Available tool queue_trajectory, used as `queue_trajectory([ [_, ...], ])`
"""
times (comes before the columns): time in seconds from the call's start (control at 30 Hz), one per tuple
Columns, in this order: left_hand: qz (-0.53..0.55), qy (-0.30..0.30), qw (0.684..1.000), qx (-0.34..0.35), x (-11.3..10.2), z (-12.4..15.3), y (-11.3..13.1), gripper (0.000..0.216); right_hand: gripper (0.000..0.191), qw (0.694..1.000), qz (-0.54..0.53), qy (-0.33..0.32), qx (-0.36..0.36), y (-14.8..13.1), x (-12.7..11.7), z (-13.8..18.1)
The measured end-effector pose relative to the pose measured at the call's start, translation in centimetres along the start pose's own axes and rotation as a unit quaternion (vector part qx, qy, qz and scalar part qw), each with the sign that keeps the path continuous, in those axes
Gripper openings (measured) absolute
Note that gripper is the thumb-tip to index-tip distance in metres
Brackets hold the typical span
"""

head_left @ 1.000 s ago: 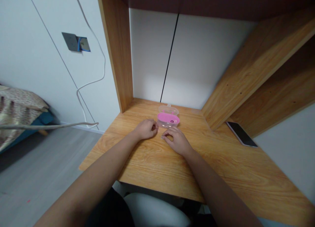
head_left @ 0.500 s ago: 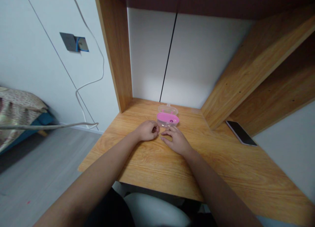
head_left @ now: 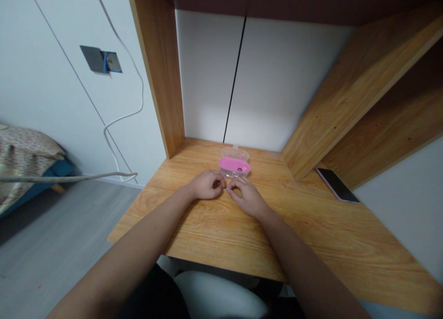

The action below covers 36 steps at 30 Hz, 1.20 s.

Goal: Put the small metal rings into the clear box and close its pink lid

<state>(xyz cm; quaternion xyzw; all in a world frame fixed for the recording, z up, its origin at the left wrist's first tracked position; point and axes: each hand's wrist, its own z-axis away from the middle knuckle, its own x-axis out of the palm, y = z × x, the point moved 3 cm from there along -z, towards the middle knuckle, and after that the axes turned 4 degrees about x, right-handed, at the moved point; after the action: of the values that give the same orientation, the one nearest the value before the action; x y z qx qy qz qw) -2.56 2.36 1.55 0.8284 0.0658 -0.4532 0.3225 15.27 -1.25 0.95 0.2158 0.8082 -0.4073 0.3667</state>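
Just behind my hands stands an oval clear plastic case [head_left: 224, 173] with its lid [head_left: 235, 153] tipped back. A pink tray [head_left: 231, 164] fills its top, with a small dark ring-like item and a pale one at the right end. My left hand [head_left: 208, 184] rests on the desk, fingertips pinched together. Facing it, my right hand [head_left: 245, 195] has thumb and forefinger closed in a pinch. The two sets of fingertips almost meet in front of the case. Whatever lies between them is too small to make out.
The wooden desk [head_left: 207, 231] is bounded by an upright panel [head_left: 162, 79] on the left and slanting boards on the right. A phone [head_left: 337, 185] lies at the right by the boards. A white cable [head_left: 69, 177] crosses the left side, off the desk.
My right thumb and forefinger have closed from a slight gap into a pinch, and the fingertips of both hands are closer together. The case stays in place.
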Motion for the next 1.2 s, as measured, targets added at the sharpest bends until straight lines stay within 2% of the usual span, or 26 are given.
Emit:
queue_trajectory([
  [0.2,0.073,0.02,0.997,0.009,0.62,-0.22,0.31,0.012,0.008,0.996,-0.067,0.038,0.05,0.18,-0.15,-0.05],
  [0.57,0.185,0.058,0.979,-0.064,0.29,-0.47,0.34,0.029,0.013,0.989,-0.073,0.084,0.094,0.3,-0.83,0.08],
  [1.2,0.18,0.06,0.978,-0.087,1.01,-0.36,-0.36,0.022,0.01,0.986,-0.076,0.113,0.1,0.53,-0.86,0.18],
])
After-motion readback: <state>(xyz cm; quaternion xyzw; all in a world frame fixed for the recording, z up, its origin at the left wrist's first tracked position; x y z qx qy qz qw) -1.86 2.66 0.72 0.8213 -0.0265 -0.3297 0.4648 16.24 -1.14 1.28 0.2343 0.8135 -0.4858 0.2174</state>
